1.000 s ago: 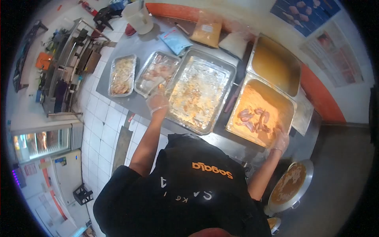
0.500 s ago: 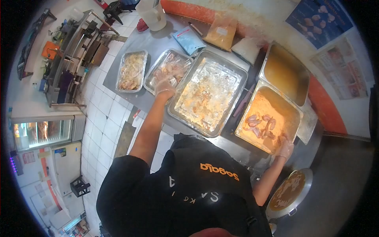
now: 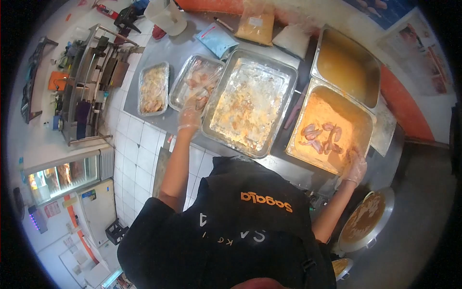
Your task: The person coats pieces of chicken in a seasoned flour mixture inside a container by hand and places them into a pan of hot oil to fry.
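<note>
My left hand [image 3: 189, 117], in a clear plastic glove, is at the near edge of a foil tray [image 3: 176, 91] of raw chicken pieces [image 3: 196, 79]. Its fingers look closed around a piece at that edge, though they partly hide it. My right hand [image 3: 355, 168], gloved too, grips the near right corner of a deep metal pan [image 3: 294, 139]. Orange breading flour [image 3: 320, 108] fills that pan's bottom, and several raw chicken pieces [image 3: 320, 137] lie on it. Between my hands stands a large shallow metal tray [image 3: 250, 101], smeared with flour.
Another foil tray [image 3: 154, 89] of pieces sits at left. A metal pan of yellowish liquid [image 3: 344, 62] adjoins the flour pan. Behind stand a blue pouch [image 3: 216, 39], a bag of orange powder [image 3: 255, 24], a white bag [image 3: 292, 39] and a plastic jug [image 3: 166, 18]. A large round pan [image 3: 368, 221] is at lower right.
The view has shifted slightly. My left hand has drawn back from the middle of the chicken tray toward its near edge. My right hand stays at the flour pan's corner.
</note>
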`<control>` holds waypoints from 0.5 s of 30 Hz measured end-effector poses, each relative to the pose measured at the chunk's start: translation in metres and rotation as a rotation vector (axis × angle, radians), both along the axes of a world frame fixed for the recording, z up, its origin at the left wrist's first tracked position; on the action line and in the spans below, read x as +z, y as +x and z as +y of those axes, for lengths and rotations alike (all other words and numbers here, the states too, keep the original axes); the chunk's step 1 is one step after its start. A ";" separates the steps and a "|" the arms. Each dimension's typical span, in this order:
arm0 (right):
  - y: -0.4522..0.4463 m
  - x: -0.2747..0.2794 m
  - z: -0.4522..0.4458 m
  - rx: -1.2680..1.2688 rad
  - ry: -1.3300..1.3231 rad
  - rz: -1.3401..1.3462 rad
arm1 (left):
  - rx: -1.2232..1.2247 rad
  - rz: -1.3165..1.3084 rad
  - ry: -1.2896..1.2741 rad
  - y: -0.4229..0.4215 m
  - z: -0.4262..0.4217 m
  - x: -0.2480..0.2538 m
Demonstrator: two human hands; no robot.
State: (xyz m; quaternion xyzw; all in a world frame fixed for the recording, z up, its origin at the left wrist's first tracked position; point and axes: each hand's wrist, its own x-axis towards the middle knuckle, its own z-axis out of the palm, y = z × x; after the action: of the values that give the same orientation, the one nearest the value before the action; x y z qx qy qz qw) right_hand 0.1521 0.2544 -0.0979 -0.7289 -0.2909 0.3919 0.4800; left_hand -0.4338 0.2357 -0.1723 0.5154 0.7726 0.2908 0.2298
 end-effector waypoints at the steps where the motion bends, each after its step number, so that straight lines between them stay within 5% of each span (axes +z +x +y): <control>1: -0.003 0.003 0.002 0.003 0.002 0.002 | 0.014 0.033 -0.003 0.011 0.004 0.014; 2: -0.007 0.009 0.002 -0.007 -0.038 -0.020 | 0.016 0.034 -0.002 0.009 0.008 0.008; 4: -0.006 0.008 0.002 -0.015 -0.080 -0.045 | -0.010 0.638 -0.153 0.002 0.020 -0.009; 10: 0.003 0.002 0.004 -0.010 -0.053 -0.024 | -0.082 0.620 -0.351 -0.010 0.030 -0.020; 15: 0.002 -0.006 0.000 -0.003 0.033 -0.020 | -0.189 0.532 -0.223 -0.031 0.020 -0.039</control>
State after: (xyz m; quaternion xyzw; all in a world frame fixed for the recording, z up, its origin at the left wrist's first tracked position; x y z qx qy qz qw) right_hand 0.1544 0.2549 -0.1036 -0.7252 -0.3009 0.3790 0.4897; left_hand -0.4646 0.2554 -0.2114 0.6147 0.7815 0.0362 0.1007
